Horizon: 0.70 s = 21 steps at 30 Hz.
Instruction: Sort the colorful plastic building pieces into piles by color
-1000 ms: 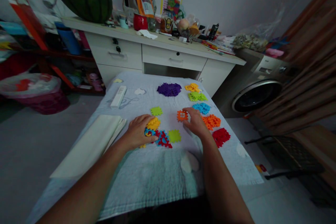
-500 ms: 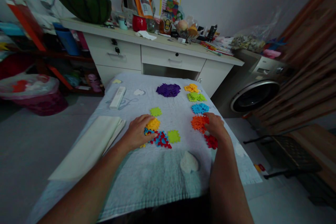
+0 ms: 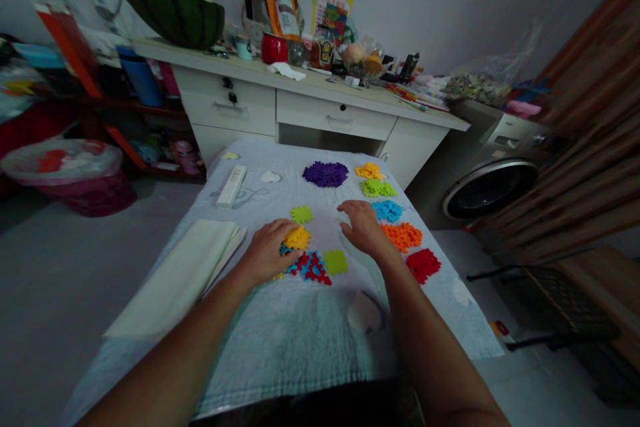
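the left hand (image 3: 264, 252) lies palm down on a mixed pile (image 3: 305, 261) of red, blue and yellow tiles mid-bench, fingers curled over a yellow tile (image 3: 298, 237). the right hand (image 3: 364, 229) hovers empty with fingers spread, just left of the blue pile (image 3: 387, 211) and orange pile (image 3: 403, 236). a red pile (image 3: 423, 264) lies near its wrist.
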Motion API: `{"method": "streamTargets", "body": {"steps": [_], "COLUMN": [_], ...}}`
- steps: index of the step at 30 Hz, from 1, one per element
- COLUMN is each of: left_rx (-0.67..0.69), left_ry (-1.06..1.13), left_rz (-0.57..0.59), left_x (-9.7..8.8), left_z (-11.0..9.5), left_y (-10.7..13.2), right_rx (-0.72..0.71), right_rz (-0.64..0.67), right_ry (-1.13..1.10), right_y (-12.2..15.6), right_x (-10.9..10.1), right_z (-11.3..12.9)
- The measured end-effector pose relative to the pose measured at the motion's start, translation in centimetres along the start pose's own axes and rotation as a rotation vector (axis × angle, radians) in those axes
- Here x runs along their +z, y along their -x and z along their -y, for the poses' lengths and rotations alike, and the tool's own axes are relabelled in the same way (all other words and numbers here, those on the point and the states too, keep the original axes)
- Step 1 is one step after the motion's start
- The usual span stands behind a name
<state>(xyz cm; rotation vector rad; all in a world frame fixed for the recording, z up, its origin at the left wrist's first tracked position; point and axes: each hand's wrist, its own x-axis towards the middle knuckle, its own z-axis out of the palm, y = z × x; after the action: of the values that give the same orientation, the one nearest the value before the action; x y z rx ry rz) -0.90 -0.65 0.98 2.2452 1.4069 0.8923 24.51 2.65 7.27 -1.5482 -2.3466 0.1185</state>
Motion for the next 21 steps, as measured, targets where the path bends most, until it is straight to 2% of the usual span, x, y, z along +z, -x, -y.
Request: {"method": "streamTargets", "body": {"steps": [3, 8, 14, 21], "left_rx": [-0.01, -0.018, 0.004, -0.017], "left_ry": [-0.006, -0.005, -0.024, -0.039], "left_rz": [0.004, 0.014, 0.012, 0.04], "left_x": [-0.1, -0.3, -0.4, -0.5], "left_z": [-0.3, -0.6, -0.6, -0.8], "left_y": [0.0, 0.0, 0.0, -0.1], "right_rx": [-0.073, -0.126, -0.158, -0.135], "right_rz": [0.068, 0.084, 0.125, 0.122], "right_ry": [-0.032, -0.127, -0.226, -0.255], "right_y": [-1.7, -3.3, -3.3, -3.5], "right_x": [1.3, 3.8, 6.1, 6.9], "right_z": [1.6, 3.0, 2.7, 2.4]}}
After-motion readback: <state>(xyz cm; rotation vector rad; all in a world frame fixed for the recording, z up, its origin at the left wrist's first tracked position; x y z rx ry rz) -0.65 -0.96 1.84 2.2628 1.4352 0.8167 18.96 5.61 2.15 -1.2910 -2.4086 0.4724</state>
